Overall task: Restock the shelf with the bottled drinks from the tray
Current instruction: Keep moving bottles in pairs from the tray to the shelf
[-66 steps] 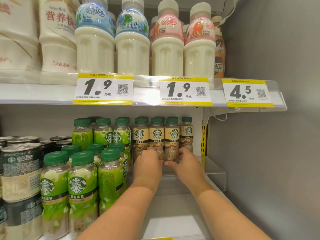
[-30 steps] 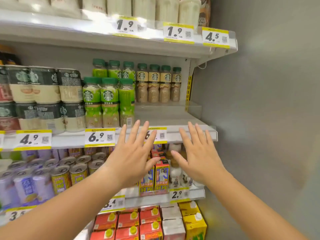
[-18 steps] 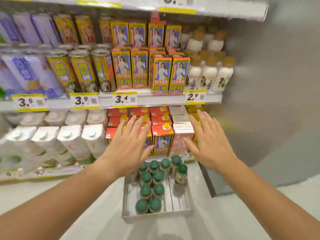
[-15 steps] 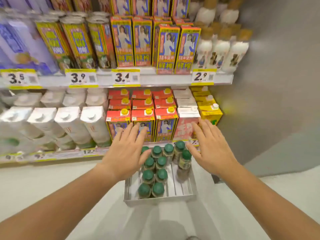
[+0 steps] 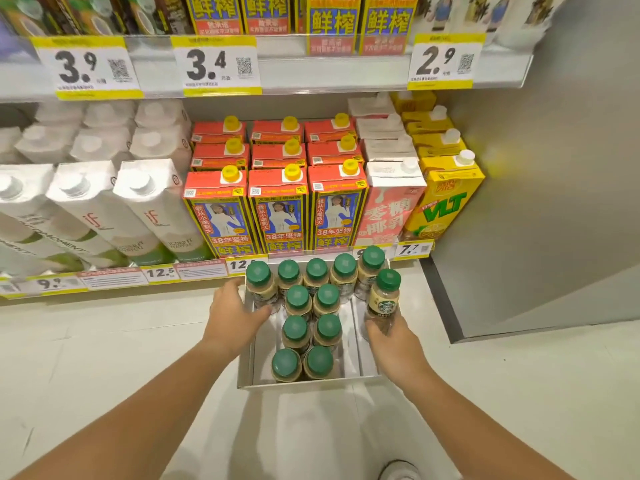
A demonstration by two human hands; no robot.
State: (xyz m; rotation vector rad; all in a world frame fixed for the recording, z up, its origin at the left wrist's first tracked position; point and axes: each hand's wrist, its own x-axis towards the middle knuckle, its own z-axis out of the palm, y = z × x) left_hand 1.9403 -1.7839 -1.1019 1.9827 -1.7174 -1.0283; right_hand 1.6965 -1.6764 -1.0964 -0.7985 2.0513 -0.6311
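A shallow metal tray (image 5: 367, 355) sits on the pale floor (image 5: 104, 358) before the bottom shelf of cartons, packed with green-capped coffee bottles. The left hand (image 5: 232, 311) curls around the far-left bottle (image 5: 260, 284); the right hand (image 5: 389, 336) grips a bottle (image 5: 382, 297) at the tray's right edge.

I can't see my left hand's (image 5: 235, 311) fingers where they curl behind the corner bottle (image 5: 260, 285). My right hand (image 5: 391, 336) covers the lower part of the bottle with the logo (image 5: 383, 299). The tray (image 5: 304, 382) hides 1 price tag (image 5: 242, 265) partly. The top shelf's cartons (image 5: 332, 22) are cut off by the frame.
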